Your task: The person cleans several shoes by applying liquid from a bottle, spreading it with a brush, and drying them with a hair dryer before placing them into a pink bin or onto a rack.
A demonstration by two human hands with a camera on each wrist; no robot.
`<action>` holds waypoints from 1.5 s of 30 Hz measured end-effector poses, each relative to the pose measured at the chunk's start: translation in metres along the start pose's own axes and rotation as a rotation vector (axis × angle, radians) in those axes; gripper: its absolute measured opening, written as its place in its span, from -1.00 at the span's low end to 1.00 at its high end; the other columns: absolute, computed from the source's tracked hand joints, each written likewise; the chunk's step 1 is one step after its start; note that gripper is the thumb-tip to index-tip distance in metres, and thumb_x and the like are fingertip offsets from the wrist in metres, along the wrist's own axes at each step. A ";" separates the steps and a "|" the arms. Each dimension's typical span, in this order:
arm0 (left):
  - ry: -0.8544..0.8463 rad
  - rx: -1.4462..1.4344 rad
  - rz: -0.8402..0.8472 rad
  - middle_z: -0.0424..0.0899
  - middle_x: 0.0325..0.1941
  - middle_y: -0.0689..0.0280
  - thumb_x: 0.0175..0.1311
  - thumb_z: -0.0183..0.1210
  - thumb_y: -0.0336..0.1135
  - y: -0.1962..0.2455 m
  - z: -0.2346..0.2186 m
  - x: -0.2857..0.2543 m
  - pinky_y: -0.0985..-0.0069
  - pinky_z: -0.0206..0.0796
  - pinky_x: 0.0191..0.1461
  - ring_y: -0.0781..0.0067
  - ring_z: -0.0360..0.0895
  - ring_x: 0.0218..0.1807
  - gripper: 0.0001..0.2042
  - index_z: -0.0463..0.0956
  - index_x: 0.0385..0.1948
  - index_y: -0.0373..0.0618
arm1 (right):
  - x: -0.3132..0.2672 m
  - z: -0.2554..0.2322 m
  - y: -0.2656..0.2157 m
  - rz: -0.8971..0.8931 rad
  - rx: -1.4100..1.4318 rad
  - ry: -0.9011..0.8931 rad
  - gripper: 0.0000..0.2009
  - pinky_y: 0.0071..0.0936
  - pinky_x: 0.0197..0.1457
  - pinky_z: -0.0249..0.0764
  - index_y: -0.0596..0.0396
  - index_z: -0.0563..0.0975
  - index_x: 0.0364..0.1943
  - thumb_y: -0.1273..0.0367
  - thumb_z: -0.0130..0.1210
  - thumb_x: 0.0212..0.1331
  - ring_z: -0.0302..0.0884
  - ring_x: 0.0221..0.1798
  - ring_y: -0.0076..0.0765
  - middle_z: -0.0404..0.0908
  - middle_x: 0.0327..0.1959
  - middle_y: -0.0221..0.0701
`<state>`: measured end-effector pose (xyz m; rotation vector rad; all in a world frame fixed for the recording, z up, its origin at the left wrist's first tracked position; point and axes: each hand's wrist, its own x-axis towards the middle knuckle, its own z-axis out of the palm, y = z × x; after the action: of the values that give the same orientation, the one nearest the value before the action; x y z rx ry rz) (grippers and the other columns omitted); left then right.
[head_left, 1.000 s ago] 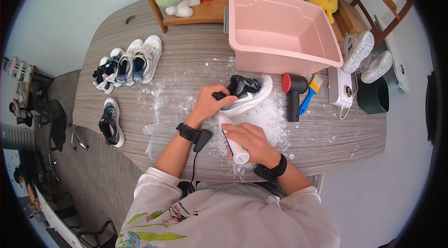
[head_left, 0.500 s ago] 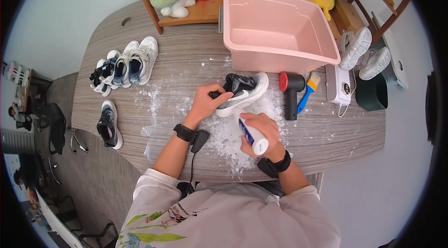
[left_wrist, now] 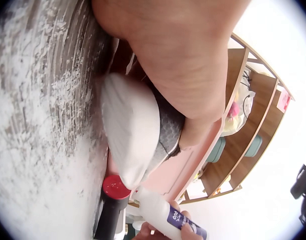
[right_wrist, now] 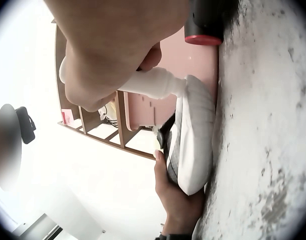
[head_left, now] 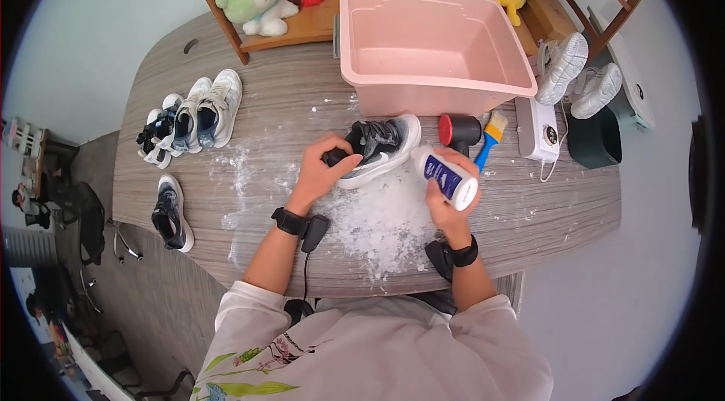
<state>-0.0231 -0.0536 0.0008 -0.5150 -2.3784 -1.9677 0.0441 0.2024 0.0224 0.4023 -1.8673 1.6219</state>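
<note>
A grey-black sneaker (head_left: 377, 161) with a white sole lies on the table, its toe pointing to the upper right. My left hand (head_left: 321, 168) grips it at the heel, thumb on the near side and fingers at the collar. In my right hand (head_left: 453, 208) is a white bottle (head_left: 451, 180) with a dark blue label, tilted beside the toe. The right wrist view has the nozzle of the bottle (right_wrist: 153, 84) right at the sneaker's white sole (right_wrist: 195, 145). White powder (head_left: 385, 227) is spread over the tabletop below the shoe.
Behind the shoe stands a pink tub (head_left: 438, 91). A black-and-red device (head_left: 461, 129) and a blue-handled brush (head_left: 492, 138) lie right of it. Several shoes (head_left: 219, 110) line the left, with a single dark sneaker (head_left: 172, 212) nearer. White shoes (head_left: 565, 69) sit on a white appliance (head_left: 538, 133).
My right hand has carried the bottle along the sneaker toward its toe, up and to the right, turning its label into view. My left hand keeps its hold on the heel.
</note>
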 end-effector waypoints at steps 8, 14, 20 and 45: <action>0.162 -0.014 0.137 0.62 -0.05 0.16 0.10 0.24 -0.50 -0.001 0.001 0.000 0.41 0.30 0.19 0.26 0.54 0.04 -0.76 0.60 -0.16 -0.22 | 0.006 0.000 -0.001 0.188 0.070 0.167 -0.51 -0.31 0.25 0.47 0.26 0.37 0.13 0.61 0.16 0.04 0.55 0.11 -0.26 0.55 0.10 -0.09; 0.329 0.186 0.105 0.54 -0.07 0.17 0.03 0.20 -0.56 0.011 0.004 0.005 0.37 0.33 0.14 0.19 0.49 0.03 -0.72 0.60 -0.15 -0.20 | 0.009 0.003 -0.001 0.342 0.071 0.191 -0.56 -0.40 0.21 0.49 0.24 0.41 0.10 0.61 0.15 0.07 0.56 0.09 -0.36 0.58 0.09 -0.18; 0.321 0.249 0.076 0.49 -0.16 0.18 0.00 0.18 -0.59 0.002 0.003 0.002 0.38 0.34 0.06 0.19 0.48 -0.06 -0.74 0.63 -0.22 -0.20 | 0.008 0.000 0.002 0.343 0.132 0.242 -0.60 -0.39 0.18 0.51 0.26 0.43 0.05 0.61 0.15 0.06 0.58 0.07 -0.37 0.60 0.03 -0.20; 0.063 -0.304 -0.135 0.66 -0.06 0.28 0.14 0.27 -0.72 0.001 0.003 0.001 0.59 0.49 0.05 0.50 0.63 -0.01 -0.63 0.57 0.01 -0.24 | 0.011 0.012 -0.008 0.435 0.250 0.015 -0.54 -0.44 0.22 0.48 0.21 0.34 0.18 0.53 0.24 0.23 0.53 0.14 -0.41 0.52 0.23 -0.16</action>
<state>-0.0228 -0.0501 0.0011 -0.2976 -2.1408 -2.3824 0.0378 0.1912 0.0346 0.0842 -1.8319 2.1501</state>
